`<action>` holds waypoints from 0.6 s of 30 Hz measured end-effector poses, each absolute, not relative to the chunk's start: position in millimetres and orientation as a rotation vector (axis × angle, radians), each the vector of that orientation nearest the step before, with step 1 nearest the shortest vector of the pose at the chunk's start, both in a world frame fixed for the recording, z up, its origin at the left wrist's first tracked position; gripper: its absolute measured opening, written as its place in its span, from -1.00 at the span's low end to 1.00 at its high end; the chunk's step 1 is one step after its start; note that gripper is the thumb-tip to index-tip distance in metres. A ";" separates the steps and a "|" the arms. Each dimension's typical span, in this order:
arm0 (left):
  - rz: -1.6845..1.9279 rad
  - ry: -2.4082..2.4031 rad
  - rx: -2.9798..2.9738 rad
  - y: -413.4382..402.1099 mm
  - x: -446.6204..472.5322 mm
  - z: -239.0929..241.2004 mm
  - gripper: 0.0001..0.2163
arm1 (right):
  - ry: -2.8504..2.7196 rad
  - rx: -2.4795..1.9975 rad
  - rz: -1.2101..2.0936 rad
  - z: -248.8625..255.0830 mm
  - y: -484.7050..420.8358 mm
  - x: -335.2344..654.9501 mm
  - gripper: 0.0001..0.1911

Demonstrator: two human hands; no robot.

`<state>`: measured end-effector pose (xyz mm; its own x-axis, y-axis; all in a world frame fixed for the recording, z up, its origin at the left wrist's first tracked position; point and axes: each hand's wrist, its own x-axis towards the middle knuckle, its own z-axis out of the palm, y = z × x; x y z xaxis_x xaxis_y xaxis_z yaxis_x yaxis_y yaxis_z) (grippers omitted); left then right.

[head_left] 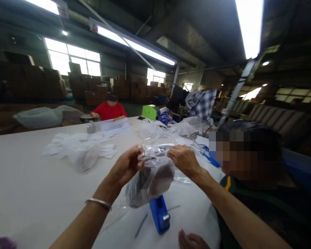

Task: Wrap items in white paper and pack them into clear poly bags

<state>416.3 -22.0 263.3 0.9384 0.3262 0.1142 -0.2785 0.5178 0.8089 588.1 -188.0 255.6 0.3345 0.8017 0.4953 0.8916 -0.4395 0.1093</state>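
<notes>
hands meet over the near part of the white table [28,193], each pinched on the top edge of a clear plastic bag [151,178]. left hand [126,166], with a metal bangle [98,203] on its wrist, has fingers closed on the bag's left corner; right hand [184,159] is clamped on the right corner, so the mouth is stretched between them.

what could go wrong: the film looks thin and slippery, so a corner could slide out of a pinch and the bag would swing or spill its load onto the table. pulling the two corners too hard apart might tear the opening. the blue tape dispenser [159,214] stands just below the hanging bag, near enough for the bag to snag on it.

the bag hangs in the air, above the table, wrinkled and glossy, with something dark grey and rounded bulging in its lower half; what it is i cannot tell. another person's hand [191,241] rests at the near edge.
</notes>
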 end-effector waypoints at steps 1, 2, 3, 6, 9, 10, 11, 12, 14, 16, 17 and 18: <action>0.375 0.089 0.940 -21.0 438.7 263.4 -0.84 | -1.455 -2.510 -0.751 255.3 -192.3 598.7 -0.81; 0.384 0.124 0.929 -19.9 460.3 262.0 -0.85 | -1.365 -2.589 -0.760 253.5 -196.4 609.2 -0.79; 0.385 0.153 0.929 -19.0 480.4 259.0 -0.86 | -1.283 -2.652 -0.762 250.5 -200.6 619.3 -0.77; 0.369 0.231 0.957 -21.6 530.1 239.3 -0.85 | -1.122 -2.766 -0.725 235.9 -214.5 647.1 -0.76; 0.349 0.362 0.983 -35.2 562.3 202.9 -0.81 | -1.037 -2.869 -0.606 214.3 -230.8 669.5 -0.76; 0.331 0.413 0.995 -42.0 569.4 187.8 -0.79 | -1.024 -2.900 -0.552 205.8 -236.2 675.6 -0.75; 0.306 0.461 1.007 -49.6 575.0 172.0 -0.77 | -1.018 -2.928 -0.494 196.7 -241.5 681.0 -0.74; 0.280 0.506 1.018 -57.9 579.1 156.1 -0.76 | -1.017 -2.952 -0.434 187.2 -246.4 685.9 -0.73; 0.231 0.573 1.040 -75.9 583.1 125.8 -0.76 | -1.015 -2.991 -0.303 167.2 -255.0 694.7 -0.71; 0.187 0.604 1.056 -93.9 582.2 101.0 -0.76 | -1.007 -3.010 -0.170 148.2 -262.3 703.3 -0.70; 0.168 0.606 1.060 -102.0 580.5 91.4 -0.76 | -1.006 -3.005 -0.100 140.0 -265.5 707.8 -0.69; 0.152 0.600 1.061 -109.3 578.6 83.8 -0.75 | -1.014 -2.986 -0.023 133.2 -268.6 712.4 -0.70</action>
<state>578.6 -109.3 83.8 0.8316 0.3965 -0.3890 0.1639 0.4940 0.8539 712.4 -268.6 133.2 0.7931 0.6090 0.0101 0.6089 -0.7931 0.0164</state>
